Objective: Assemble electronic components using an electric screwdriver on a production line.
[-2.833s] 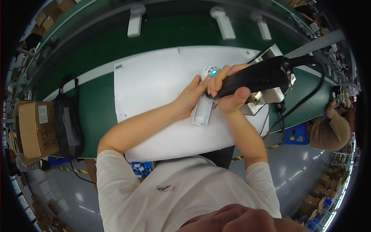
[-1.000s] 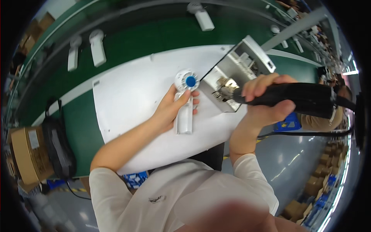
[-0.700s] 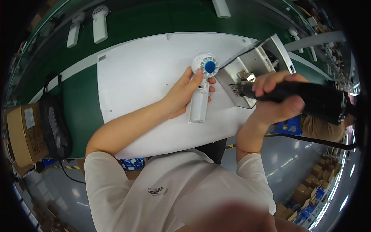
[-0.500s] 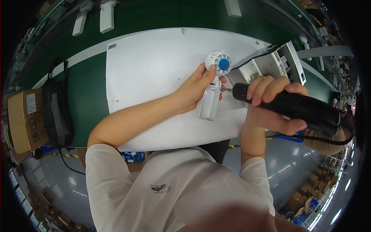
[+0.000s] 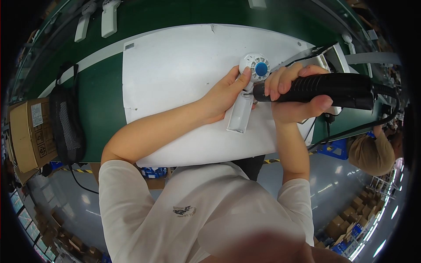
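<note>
My left hand (image 5: 227, 90) grips a white handheld fan (image 5: 240, 113) at its neck, just under the round slotted head with a blue centre. The fan's handle points toward me and shows a hollow inside. In my right hand (image 5: 293, 98) is a black corded electric screwdriver (image 5: 333, 90), lying nearly level with its nose to the left. The nose meets the fan's neck beside my left fingers. The bit's tip is mostly hidden there.
A white sheet (image 5: 175, 65) covers the green bench. A metal box (image 5: 335, 59) stands behind my right hand. The screwdriver's cable (image 5: 386, 118) loops right. A black mesh bag (image 5: 66, 118) and cardboard box (image 5: 30, 131) sit left; other white fans (image 5: 109, 19) lie beyond. A person (image 5: 372, 153) is at right.
My right hand has brought the screwdriver left and levelled it, so its nose now reaches the fan's neck. The fan has shifted slightly right in my left hand.
</note>
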Action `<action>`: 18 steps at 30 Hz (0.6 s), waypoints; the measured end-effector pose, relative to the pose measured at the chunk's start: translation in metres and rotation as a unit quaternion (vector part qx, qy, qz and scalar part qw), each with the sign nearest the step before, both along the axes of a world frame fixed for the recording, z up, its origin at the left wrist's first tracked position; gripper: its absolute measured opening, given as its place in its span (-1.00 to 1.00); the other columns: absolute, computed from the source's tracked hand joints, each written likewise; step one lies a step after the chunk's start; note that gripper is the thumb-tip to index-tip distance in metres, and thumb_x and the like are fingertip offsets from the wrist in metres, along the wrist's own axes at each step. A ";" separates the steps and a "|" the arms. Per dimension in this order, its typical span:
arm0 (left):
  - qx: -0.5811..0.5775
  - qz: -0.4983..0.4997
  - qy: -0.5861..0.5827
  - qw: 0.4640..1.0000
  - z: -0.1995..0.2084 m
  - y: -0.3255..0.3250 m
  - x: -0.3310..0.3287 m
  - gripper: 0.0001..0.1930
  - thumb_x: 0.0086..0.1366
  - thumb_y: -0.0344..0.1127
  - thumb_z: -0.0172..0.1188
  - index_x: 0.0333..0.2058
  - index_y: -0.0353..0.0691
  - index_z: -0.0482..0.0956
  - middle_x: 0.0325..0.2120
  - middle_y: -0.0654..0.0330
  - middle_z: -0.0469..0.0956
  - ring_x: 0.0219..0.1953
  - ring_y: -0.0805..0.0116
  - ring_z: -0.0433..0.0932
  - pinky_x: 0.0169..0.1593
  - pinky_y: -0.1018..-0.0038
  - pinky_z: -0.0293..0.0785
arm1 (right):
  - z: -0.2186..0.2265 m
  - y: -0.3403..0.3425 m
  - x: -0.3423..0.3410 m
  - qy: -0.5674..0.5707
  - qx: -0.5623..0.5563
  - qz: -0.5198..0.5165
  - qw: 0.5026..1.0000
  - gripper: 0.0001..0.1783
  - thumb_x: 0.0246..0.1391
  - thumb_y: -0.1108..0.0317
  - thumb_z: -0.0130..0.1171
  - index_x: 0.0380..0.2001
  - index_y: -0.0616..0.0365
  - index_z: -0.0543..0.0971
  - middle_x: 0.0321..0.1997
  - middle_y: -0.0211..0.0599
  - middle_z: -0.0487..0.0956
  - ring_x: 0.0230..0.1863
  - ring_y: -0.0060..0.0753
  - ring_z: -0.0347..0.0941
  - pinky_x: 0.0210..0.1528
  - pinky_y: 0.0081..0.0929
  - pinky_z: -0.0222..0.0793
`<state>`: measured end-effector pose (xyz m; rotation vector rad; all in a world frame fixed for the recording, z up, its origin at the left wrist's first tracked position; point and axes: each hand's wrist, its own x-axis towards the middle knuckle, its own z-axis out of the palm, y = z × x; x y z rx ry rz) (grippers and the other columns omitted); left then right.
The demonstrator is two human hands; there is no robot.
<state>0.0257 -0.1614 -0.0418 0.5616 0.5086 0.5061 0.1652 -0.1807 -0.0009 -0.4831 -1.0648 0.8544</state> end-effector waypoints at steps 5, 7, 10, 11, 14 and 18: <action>0.002 -0.004 -0.008 1.000 -0.006 -0.001 0.000 -0.52 0.43 0.06 -0.13 0.17 -0.07 0.13 -0.15 0.23 0.43 -0.24 0.54 0.46 -0.23 0.58 0.53 | 0.002 -0.001 -0.007 -0.016 0.004 0.013 1.000 -0.33 0.10 -0.39 -0.13 -0.21 0.07 0.31 -0.68 -0.34 0.31 -0.78 -0.51 0.21 -0.75 -0.54 0.21; 0.006 -0.004 -0.016 1.000 -0.004 -0.002 0.001 -0.52 0.43 0.06 -0.14 0.17 -0.08 0.13 -0.15 0.23 0.43 -0.23 0.53 0.46 -0.22 0.57 0.53 | 0.009 -0.004 -0.004 -0.031 -0.019 -0.004 0.999 -0.32 0.11 -0.38 -0.13 -0.20 0.08 0.32 -0.68 -0.33 0.32 -0.77 -0.49 0.22 -0.75 -0.52 0.22; 0.009 0.000 0.006 1.000 0.001 -0.005 0.002 -0.54 0.43 0.06 -0.16 0.14 -0.08 0.15 -0.14 0.22 0.44 -0.19 0.49 0.48 -0.18 0.54 0.53 | 0.043 -0.019 0.022 -0.054 0.024 -0.060 0.996 -0.39 0.11 -0.27 -0.02 -0.15 0.10 0.32 -0.65 -0.30 0.36 -0.76 -0.46 0.24 -0.73 -0.54 0.26; 0.008 -0.003 0.013 1.000 0.003 -0.004 0.005 -0.55 0.44 0.06 -0.17 0.13 -0.08 0.15 -0.14 0.22 0.44 -0.17 0.48 0.48 -0.17 0.52 0.52 | 0.054 -0.026 0.033 -0.065 0.087 -0.094 0.990 -0.44 0.11 -0.15 0.10 -0.11 0.10 0.30 -0.64 -0.27 0.39 -0.75 -0.46 0.26 -0.72 -0.56 0.29; 0.012 -0.007 0.011 1.000 0.001 -0.004 0.004 -0.57 0.44 0.06 -0.17 0.11 -0.07 0.16 -0.14 0.22 0.44 -0.15 0.46 0.49 -0.16 0.50 0.51 | 0.056 -0.031 0.032 -0.111 0.035 -0.220 0.969 -0.42 0.10 -0.18 0.11 -0.11 0.10 0.31 -0.62 -0.26 0.40 -0.74 -0.44 0.28 -0.70 -0.53 0.32; 0.014 -0.012 0.013 1.000 0.002 -0.003 0.003 -0.57 0.44 0.06 -0.18 0.10 -0.07 0.17 -0.13 0.22 0.45 -0.13 0.45 0.49 -0.14 0.48 0.50 | 0.054 -0.037 0.028 -0.137 -0.007 -0.280 0.950 -0.39 0.09 -0.21 0.11 -0.11 0.11 0.31 -0.60 -0.25 0.42 -0.72 -0.42 0.31 -0.68 -0.50 0.35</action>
